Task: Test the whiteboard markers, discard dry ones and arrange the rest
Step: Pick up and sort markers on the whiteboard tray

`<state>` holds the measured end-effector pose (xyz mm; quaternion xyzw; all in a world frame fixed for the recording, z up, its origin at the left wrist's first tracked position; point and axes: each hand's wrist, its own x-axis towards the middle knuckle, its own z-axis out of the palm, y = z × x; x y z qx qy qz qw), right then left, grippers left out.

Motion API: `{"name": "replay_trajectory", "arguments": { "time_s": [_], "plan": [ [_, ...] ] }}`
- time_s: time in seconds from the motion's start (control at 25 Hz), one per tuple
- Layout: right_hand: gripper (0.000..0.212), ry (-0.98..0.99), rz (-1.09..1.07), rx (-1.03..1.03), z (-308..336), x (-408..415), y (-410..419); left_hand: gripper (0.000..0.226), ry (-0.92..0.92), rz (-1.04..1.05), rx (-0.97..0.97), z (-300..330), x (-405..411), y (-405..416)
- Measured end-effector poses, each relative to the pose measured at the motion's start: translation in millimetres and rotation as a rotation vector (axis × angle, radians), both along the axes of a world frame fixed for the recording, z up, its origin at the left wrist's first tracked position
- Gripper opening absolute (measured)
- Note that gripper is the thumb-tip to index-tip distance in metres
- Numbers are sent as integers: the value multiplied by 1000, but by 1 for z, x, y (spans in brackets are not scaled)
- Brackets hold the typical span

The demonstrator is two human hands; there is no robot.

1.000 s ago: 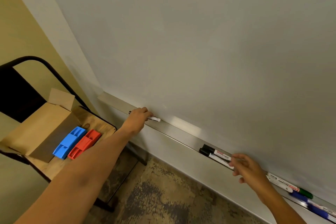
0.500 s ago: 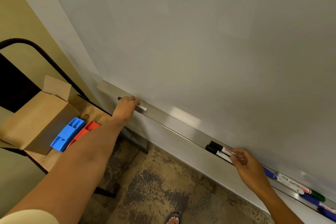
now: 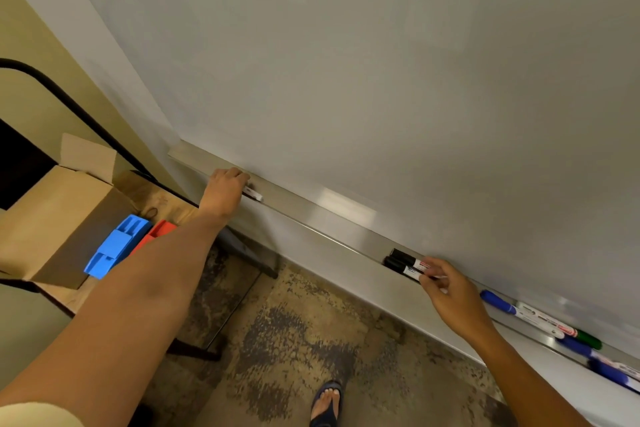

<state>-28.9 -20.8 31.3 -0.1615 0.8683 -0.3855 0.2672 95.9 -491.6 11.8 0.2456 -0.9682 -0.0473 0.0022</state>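
My left hand [image 3: 223, 188] holds a white-barrelled marker [image 3: 254, 194] down on the metal tray [image 3: 325, 222] near the tray's left end; most of that marker is hidden under the fingers. My right hand [image 3: 446, 291] pinches one of two black-capped markers [image 3: 401, 262] lying side by side in the tray's middle. Further right in the tray lie a blue-capped marker [image 3: 498, 302], a green-capped marker [image 3: 585, 338] and more blue ones [image 3: 609, 366]. The whiteboard [image 3: 381, 80] above is blank.
At the left stands a black-framed chair [image 3: 62, 97] holding an open cardboard box [image 3: 59, 211], a blue eraser [image 3: 114, 246] and a red eraser [image 3: 157, 232]. Below is worn patterned floor with my sandalled foot [image 3: 327, 402].
My left hand slid the white marker left along the tray. My right hand moved onto the black-capped markers and closed its fingers on one. The view tilted down.
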Motion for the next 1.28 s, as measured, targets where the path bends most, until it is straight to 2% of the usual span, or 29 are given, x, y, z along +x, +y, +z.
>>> {"name": "replay_trajectory", "arguments": {
  "time_s": [0.2, 0.36, 0.52, 0.64, 0.8, 0.92, 1.08, 1.28],
  "plan": [
    [34, 50, -12, 3, -1, 3, 1, 50, 153, -79, 15, 2, -15, 56],
    [36, 192, -1, 73, -5, 7, 3, 34, 310, -198, 125, 2, -32, 137],
    [40, 276, 104, 154, -14, 10, 8, 28, 373, -309, 256, -10, -42, 208],
    [41, 358, 173, 238, -15, 12, 8, 29, 338, -334, 320, -24, -47, 250],
    [45, 492, 252, 413, -18, 12, 6, 46, 254, -281, 459, -34, -49, 280],
    [46, 516, 244, 491, -24, 12, 9, 52, 215, -338, 525, -31, -54, 291],
    [40, 536, 222, 509, -25, 7, 18, 50, 158, -442, 592, -31, -57, 296],
    [34, 571, 195, 509, -19, 8, 33, 41, 185, -522, 633, -21, -56, 308]
  ]
}}
